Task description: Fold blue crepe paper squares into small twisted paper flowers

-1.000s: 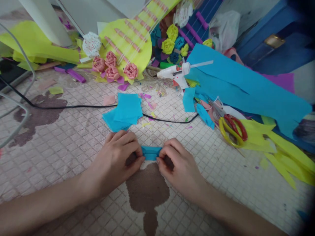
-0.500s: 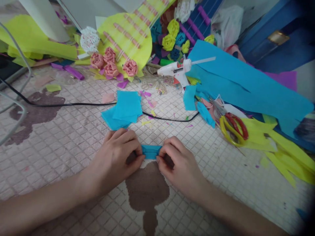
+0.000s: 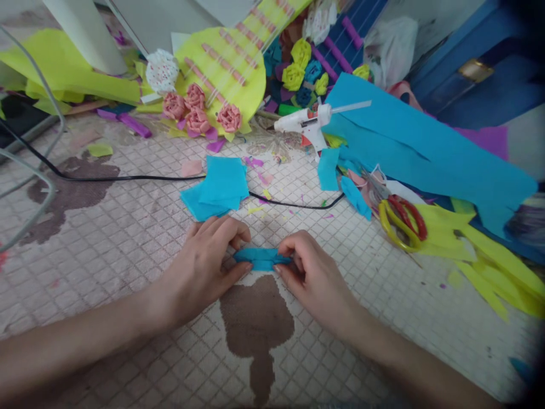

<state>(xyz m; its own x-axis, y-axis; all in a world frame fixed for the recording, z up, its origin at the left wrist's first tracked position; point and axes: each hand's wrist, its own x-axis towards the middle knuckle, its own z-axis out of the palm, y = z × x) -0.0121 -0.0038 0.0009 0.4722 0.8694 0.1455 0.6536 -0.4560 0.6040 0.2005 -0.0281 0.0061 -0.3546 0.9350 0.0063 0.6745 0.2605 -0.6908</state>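
Note:
A folded strip of blue crepe paper [image 3: 263, 259] lies crosswise on the tablecloth between my hands. My right hand [image 3: 313, 270] pinches its right end between thumb and fingers. At the other end, my left hand [image 3: 208, 258] has its thumb against the lower edge, while its index finger is raised off the paper; the fingers are apart. Just beyond my left hand is a small stack of blue paper squares [image 3: 225, 180]. One more blue piece [image 3: 328, 169] lies farther right, beside the glue gun [image 3: 313, 122].
Scissors [image 3: 400, 224] with red and yellow handles lie at right, near yellow paper strips [image 3: 506, 272] and a large blue sheet [image 3: 409, 136]. A black cord [image 3: 140, 178] runs under the squares. At the back are a yellow guitar-shaped cutout [image 3: 251, 85] and pink paper roses [image 3: 198, 120].
My left fingers have loosened and lifted from the strip's left end, which now shows. My right hand still pinches the other end. The view has shifted slightly.

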